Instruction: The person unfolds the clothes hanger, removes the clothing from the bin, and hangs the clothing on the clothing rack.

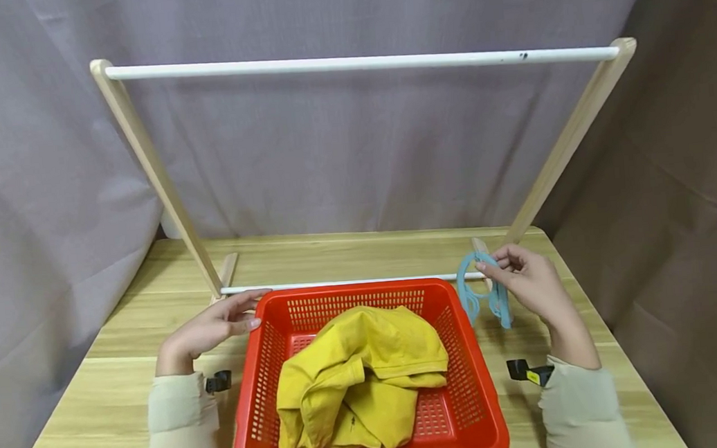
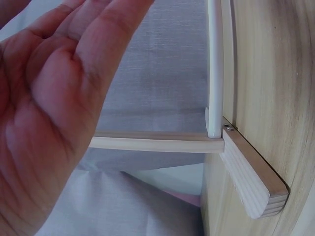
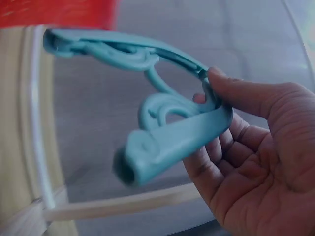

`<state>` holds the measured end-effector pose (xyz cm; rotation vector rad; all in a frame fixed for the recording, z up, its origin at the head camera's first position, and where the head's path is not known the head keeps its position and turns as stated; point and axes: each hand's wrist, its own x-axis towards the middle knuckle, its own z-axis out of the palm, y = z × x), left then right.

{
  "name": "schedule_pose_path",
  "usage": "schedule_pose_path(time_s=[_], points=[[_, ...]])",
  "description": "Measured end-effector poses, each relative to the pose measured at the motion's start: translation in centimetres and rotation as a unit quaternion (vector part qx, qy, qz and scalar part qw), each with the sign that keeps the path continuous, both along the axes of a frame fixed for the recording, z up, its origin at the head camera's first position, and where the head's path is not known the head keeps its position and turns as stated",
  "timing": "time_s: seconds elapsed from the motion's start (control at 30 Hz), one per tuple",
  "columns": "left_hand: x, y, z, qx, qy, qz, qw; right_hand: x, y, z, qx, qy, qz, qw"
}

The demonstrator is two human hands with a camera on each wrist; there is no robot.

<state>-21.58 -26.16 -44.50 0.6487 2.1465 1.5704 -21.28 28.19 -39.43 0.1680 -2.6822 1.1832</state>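
My right hand (image 1: 527, 278) pinches a light-blue plastic clothes hanger (image 1: 502, 297) between thumb and fingers, just right of the red basket's back corner. In the right wrist view the hanger (image 3: 172, 137) has two broad arms with curled loops between them, bent towards each other. The left hand (image 1: 216, 324) is at the back left corner of the red basket (image 1: 246, 398), fingers loosely extended and fingertips right at the rim. Inside the basket lies a crumpled yellow garment (image 1: 367, 348). From the left wrist, only the palm (image 2: 54, 108) and part of the fingers show.
Behind the basket stands a rack with a white top rod (image 1: 353, 62), wooden side posts (image 1: 155, 169) and a low white bar (image 1: 337, 282). It rests on a wood-grain table (image 1: 103, 408). Grey cloth (image 1: 354, 155) hangs around the back and sides.
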Motion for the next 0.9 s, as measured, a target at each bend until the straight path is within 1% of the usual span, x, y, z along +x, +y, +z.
schedule_pose_path(time_s=[0.13,0.27,0.4,0.47,0.53,0.7,0.77,0.9], points=[[0.0,0.1,0.0,-0.002,0.002,0.000,1.0000,0.4,-0.8,1.3,-0.012,0.035,-0.014,0.9992],[-0.1,0.1,0.1,-0.008,0.010,-0.002,0.9999,0.8,-1.9,2.4,-0.031,0.068,-0.013,0.9971],[-0.1,0.1,0.1,-0.005,0.011,-0.006,0.9999,1.0,-3.1,3.2,-0.062,0.090,-0.004,0.9940],[-0.2,0.1,0.1,-0.002,0.010,-0.009,0.9999,1.0,-3.8,3.6,-0.082,0.099,0.012,0.9916],[-0.2,0.1,0.1,-0.004,0.013,-0.008,0.9999,1.2,-4.5,4.1,-0.102,0.110,0.038,0.9880],[0.0,0.1,0.1,-0.012,0.018,0.000,0.9998,1.7,-6.3,5.4,-0.140,0.134,0.106,0.9753],[0.1,0.2,0.2,-0.010,0.012,0.002,0.9999,2.0,-6.8,5.9,-0.152,0.138,0.125,0.9707],[0.2,0.2,0.3,-0.003,0.003,0.002,1.0000,2.2,-7.5,6.3,-0.167,0.138,0.145,0.9654]])
